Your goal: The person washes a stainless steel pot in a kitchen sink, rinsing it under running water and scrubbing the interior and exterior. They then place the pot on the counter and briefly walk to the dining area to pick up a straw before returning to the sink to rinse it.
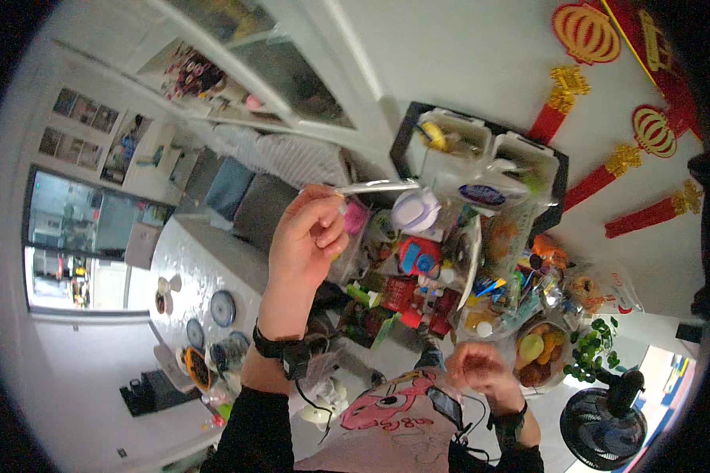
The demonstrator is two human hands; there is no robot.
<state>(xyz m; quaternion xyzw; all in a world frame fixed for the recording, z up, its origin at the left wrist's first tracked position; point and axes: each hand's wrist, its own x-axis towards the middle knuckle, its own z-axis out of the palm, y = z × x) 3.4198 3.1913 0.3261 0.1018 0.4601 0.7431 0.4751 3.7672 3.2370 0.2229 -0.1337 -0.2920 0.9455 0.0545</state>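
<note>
My left hand (pixel 309 229) is raised over the left side of a crowded table, its fingers curled closed. From its fingertips a thin, pale, flat strip (pixel 380 187) sticks out to the right; its kind is unclear. Just beyond and below the strip stands a white and lilac lidded container (pixel 416 211). My right hand (pixel 483 367) hangs near the table's front edge, close to my shirt and left of a bowl of fruit (pixel 540 382). Motion blurs its fingers, which look bent, and nothing shows clearly in them.
A dark-edged tray with white bins (pixel 448 162) stands at the back. Snack packets, red boxes (pixel 399 292) and a blue-red item (pixel 420 257) crowd the table. At right are a leafy plant (pixel 594 351) and a black fan (pixel 603 430). A dining table (pixel 185 256) stands left.
</note>
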